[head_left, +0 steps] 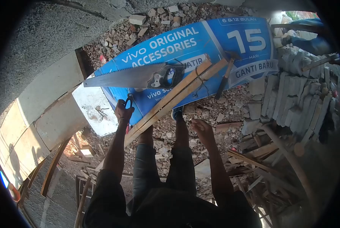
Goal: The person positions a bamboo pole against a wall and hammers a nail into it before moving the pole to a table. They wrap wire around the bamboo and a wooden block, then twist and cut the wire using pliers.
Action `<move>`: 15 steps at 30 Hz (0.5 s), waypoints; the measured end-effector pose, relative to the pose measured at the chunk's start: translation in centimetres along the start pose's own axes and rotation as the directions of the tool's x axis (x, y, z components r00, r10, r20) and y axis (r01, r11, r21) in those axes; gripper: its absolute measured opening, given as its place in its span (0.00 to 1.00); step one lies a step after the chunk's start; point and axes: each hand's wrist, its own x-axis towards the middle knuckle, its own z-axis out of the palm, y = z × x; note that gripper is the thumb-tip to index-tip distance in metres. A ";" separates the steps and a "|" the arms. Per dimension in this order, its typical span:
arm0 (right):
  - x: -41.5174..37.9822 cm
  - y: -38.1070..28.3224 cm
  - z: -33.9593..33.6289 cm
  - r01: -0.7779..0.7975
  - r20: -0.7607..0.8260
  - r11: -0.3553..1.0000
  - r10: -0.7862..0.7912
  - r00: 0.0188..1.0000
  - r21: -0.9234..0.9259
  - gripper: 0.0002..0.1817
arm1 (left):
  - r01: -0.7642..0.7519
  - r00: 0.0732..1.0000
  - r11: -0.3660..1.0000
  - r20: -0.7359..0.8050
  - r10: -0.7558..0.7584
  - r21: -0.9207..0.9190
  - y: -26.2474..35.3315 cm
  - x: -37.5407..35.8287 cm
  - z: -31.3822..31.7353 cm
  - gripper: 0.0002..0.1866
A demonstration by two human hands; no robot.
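Note:
My left hand point(123, 111) is closed round a pair of dark pincers point(129, 99), whose rounded head points away from me over the edge of the blue sign sheet. Out to the right, above the rubble, my right hand point(203, 131) has its fingers curled together; what they pinch, if anything, is too small to make out. Two wooden battens point(173, 97), lying side by side with wire round them, cross the sheet point(249, 41) diagonally between my hands. A handsaw point(124, 77) rests on the sheet beyond the pincers. A hammer point(225, 78) lies by the battens' far end.
Bent wire pieces point(101, 111) lie on a white panel point(88, 97) at the left. Broken rubble point(154, 22) covers the ground. Stacked grey slabs point(291, 95) and scrap timber point(257, 159) stand right. Another person's leg point(310, 45) shows at the upper right.

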 end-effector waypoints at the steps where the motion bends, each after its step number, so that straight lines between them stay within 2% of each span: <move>1: 0.0 -1.4 0.6 0.002 -0.011 1.000 -0.002 1.000 0.006 0.17 | 0.040 0.999 0.994 0.024 -0.038 -0.103 1.3 -0.3 -0.8 0.25; 3: -0.2 -3.3 2.3 0.039 0.244 0.989 -0.072 0.967 0.139 0.24 | 0.046 0.978 0.922 0.207 0.037 -0.384 5.9 -2.1 -3.9 0.23; 4: -0.5 -3.6 3.6 0.042 0.235 0.988 -0.076 0.969 0.148 0.24 | 0.181 0.943 0.782 0.330 0.033 -0.597 9.0 -3.9 -5.3 0.22; 5: -0.9 -3.9 5.1 0.108 0.339 0.966 -0.186 0.922 0.234 0.31 | 0.328 0.893 0.584 0.446 0.064 -0.742 12.2 -6.0 -6.1 0.21; 6: -1.2 -4.2 5.8 0.168 0.425 0.930 -0.303 0.853 0.326 0.38 | 0.442 0.833 0.424 0.537 0.133 -0.791 14.7 -8.0 -5.8 0.21; 7: -1.6 -4.5 5.6 0.179 0.412 0.925 -0.315 0.855 0.335 0.38 | 0.557 0.763 0.257 0.609 0.219 -0.790 16.9 -9.8 -5.4 0.21; 9: -2.8 -5.4 5.0 0.175 0.287 0.934 -0.268 0.920 0.313 0.36 | 0.629 0.643 0.225 0.661 0.387 -0.744 20.8 -12.3 -6.0 0.21; 10: -3.4 -5.8 4.5 0.169 0.221 0.938 -0.241 0.945 0.302 0.36 | 0.629 0.633 0.238 0.665 0.397 -0.740 22.8 -12.7 -6.4 0.21; 12: -4.4 -6.3 3.2 0.150 0.091 0.949 -0.181 0.979 0.277 0.34 | 0.422 0.533 0.605 0.725 0.437 -0.675 25.9 -12.6 -6.7 0.19; 13: -4.7 -6.2 2.4 0.138 0.025 0.955 -0.150 0.988 0.263 0.34 | 0.418 0.524 0.609 0.726 0.445 -0.675 26.5 -11.8 -5.9 0.19; 14: -5.1 -5.3 1.0 0.198 -0.124 0.969 -0.180 0.976 0.150 0.29 | 0.204 0.613 0.638 0.605 0.508 -0.742 26.9 -10.6 -4.8 0.19; 15: -5.5 -5.4 -0.7 0.123 -0.197 0.989 -0.106 0.975 0.077 0.25 | -0.020 0.671 0.644 0.467 0.576 -0.765 27.6 -9.4 -4.0 0.20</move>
